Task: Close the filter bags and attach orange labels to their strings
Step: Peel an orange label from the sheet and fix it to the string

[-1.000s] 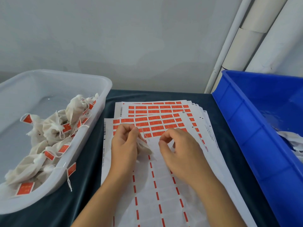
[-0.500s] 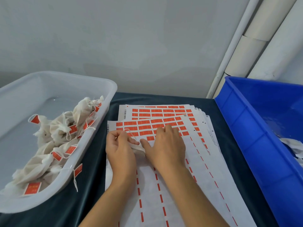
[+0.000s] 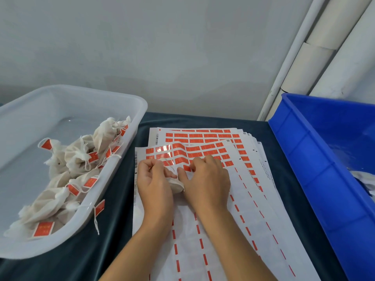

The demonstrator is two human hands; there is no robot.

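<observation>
A stack of white label sheets (image 3: 203,230) with rows of orange labels (image 3: 205,148) lies in the middle of the table. My left hand (image 3: 156,185) grips a small white filter bag (image 3: 175,184) over the top sheet, its thin string (image 3: 169,164) arching up above my fingers. My right hand (image 3: 207,182) lies on the sheet with curled fingers, their tips at an orange label (image 3: 187,168) in the lowest remaining row; the fingers hide whether it is lifted. Below my hands the sheet shows only thin orange strips.
A translucent white tub (image 3: 129,110) at left holds several closed bags with orange labels; one label (image 3: 99,207) hangs over its rim. A blue crate (image 3: 316,169) at right holds white bags (image 3: 363,179). Dark cloth (image 3: 113,230) covers the table. White pipes (image 3: 300,53) run up the wall.
My right hand went forward from beside the bag onto the label rows and now has its fingers curled at a label. My left hand has kept hold of the bag.
</observation>
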